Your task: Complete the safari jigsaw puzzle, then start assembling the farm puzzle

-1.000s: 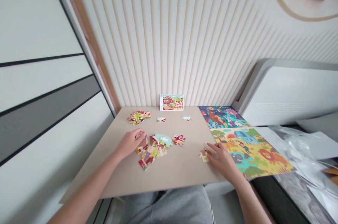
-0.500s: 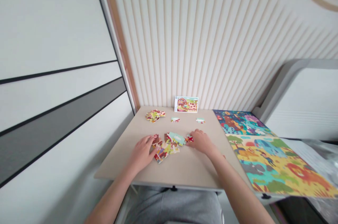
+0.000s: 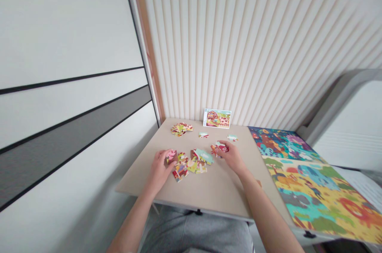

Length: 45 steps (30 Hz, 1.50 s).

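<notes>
My left hand (image 3: 160,169) is closed around a puzzle piece (image 3: 171,156) with pink and brown print, at the left of the loose pile. In my right hand (image 3: 231,157) is another puzzle piece (image 3: 221,148), red with a white cross shape, held at the pile's right. Between the hands lies a heap of jigsaw pieces (image 3: 195,164), overlapping one another. Farther back, two single pieces, one at left (image 3: 203,135) and one at right (image 3: 232,137), lie apart. A second heap of pieces (image 3: 180,128) sits at the table's back left.
A farm picture card (image 3: 217,118) leans upright against the ribbed wall (image 3: 209,46). At the right lie two finished puzzles, one dark blue (image 3: 280,141) and one yellow with animals (image 3: 319,193). White panels (image 3: 74,125) stand close on the left of the table (image 3: 215,197).
The view has swung slightly left. My left hand has lifted a pink and brown piece from the pile. My right hand has drawn its red piece away from the heap.
</notes>
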{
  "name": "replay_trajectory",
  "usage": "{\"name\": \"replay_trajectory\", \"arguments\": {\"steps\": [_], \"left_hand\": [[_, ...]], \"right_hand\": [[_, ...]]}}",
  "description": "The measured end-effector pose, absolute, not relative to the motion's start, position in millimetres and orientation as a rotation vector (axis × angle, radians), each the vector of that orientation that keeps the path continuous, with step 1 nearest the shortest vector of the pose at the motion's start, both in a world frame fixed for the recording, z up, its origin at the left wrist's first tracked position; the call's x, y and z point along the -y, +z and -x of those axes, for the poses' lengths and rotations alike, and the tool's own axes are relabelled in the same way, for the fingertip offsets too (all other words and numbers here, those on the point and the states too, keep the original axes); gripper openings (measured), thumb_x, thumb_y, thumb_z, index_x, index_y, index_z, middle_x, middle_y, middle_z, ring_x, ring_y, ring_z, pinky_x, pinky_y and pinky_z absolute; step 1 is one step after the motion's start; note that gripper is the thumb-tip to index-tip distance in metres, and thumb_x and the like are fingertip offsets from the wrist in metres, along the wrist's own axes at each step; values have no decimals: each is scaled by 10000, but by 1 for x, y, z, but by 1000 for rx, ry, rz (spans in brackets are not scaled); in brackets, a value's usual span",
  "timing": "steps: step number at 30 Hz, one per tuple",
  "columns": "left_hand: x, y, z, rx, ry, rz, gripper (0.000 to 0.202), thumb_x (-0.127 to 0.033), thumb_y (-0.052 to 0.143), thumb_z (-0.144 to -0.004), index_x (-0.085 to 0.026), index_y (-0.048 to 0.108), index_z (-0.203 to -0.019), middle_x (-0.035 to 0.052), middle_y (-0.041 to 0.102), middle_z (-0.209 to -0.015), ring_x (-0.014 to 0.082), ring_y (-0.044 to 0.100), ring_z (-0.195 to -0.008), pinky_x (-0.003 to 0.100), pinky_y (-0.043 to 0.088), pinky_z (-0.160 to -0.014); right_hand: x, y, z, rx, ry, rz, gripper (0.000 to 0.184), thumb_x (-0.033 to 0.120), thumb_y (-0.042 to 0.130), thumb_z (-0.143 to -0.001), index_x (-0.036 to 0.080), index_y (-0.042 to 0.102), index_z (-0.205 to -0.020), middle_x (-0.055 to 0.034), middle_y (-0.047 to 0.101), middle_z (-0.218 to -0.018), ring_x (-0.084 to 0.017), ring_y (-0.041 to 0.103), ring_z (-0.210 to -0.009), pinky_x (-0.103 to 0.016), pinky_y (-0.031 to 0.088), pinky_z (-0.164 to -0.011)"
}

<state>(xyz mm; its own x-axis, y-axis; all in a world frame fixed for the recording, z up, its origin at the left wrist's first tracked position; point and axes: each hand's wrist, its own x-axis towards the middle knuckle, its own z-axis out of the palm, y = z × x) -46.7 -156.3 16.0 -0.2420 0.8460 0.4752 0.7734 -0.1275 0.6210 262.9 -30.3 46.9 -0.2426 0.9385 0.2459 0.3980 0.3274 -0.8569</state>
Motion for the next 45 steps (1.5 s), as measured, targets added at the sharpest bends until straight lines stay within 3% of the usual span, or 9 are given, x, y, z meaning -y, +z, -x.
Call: {"name": "replay_trajectory", "arguments": {"steps": [4, 9, 13, 18, 24, 29, 34, 40, 45], "left_hand": [[156, 13, 52, -2153, 1384, -1832, 377, -399, 577, -912, -230, 573, -1249, 107, 634, -1198, 296, 600, -1147, 479, 453, -1049], [159, 14, 46, -2073, 1122, -2075, 456, -429, 556, -932, -232, 544, -1344, 123, 574, -1369, 298, 496, -1312, 505, 359, -1131], [164, 22, 36, -1863, 821, -2334, 585, -474, 641, -876, -320, 506, -1423, 71, 483, -1495, 305, 403, -1392, 524, 260, -1184], [165, 25, 34, -1895, 758, -2364, 455, -423, 553, -941, -339, 546, -1388, 35, 499, -1491, 284, 382, -1413, 511, 252, -1187], [159, 13, 39, -2045, 871, -2296, 381, -337, 488, -981, -289, 572, -1350, 54, 503, -1491, 302, 367, -1428, 564, 232, -1186], [157, 20, 29, -1901, 1193, -2175, 395, -324, 509, -970, -234, 568, -1350, 109, 564, -1404, 295, 437, -1380, 544, 271, -1187], [150, 42, -14, -1417, 1324, -1659, 496, -414, 584, -937, -207, 527, -1384, 134, 644, -1275, 254, 656, -1112, 410, 543, -950], [141, 55, -55, -1127, 1323, -1405, 498, -412, 699, -858, -198, 563, -1286, 99, 682, -1189, 232, 688, -1025, 338, 584, -851], [148, 41, -58, -1194, 1342, -1253, 404, -527, 634, -879, -210, 573, -1121, 68, 688, -1088, 209, 710, -866, 274, 606, -585]], "right_hand": [[45, 42, -234, 2021, 839, 1065, 458, 463, 715, -803, 187, 696, -1169, -91, 700, -1077, -239, 638, -966, -388, 477, -899], [51, 39, -226, 2276, 644, 1188, 556, 508, 762, -759, 197, 681, -1213, -127, 623, -1242, -284, 550, -1164, -427, 360, -1041], [51, 37, -231, 2193, 781, 1120, 563, 456, 779, -740, 193, 613, -1209, -74, 670, -1115, -241, 607, -1020, -377, 436, -927], [53, 34, -234, 1944, 1033, 1008, 458, 446, 699, -819, 203, 561, -1181, -1, 692, -909, -167, 612, -752, -290, 468, -706], [38, 39, -248, 1588, 1073, 1075, 522, 519, 718, -790, 167, 639, -1167, -41, 714, -933, -169, 609, -737, -285, 470, -677], [40, 44, -252, 1383, 1374, 985, 554, 532, 784, -727, 187, 671, -1145, -18, 717, -833, -160, 611, -667, -259, 450, -608], [53, 47, -245, 1391, 1648, 820, 480, 485, 793, -754, 201, 664, -1118, -27, 723, -882, -159, 634, -697, -257, 477, -630], [62, 43, -240, 1537, 1749, 677, 461, 498, 767, -791, 201, 647, -1123, -10, 683, -852, -135, 614, -686, -251, 511, -623], [64, 44, -239, 1666, 1739, 705, 473, 574, 680, -842, 211, 641, -1142, -23, 676, -878, -164, 636, -725, -281, 564, -585]]}}
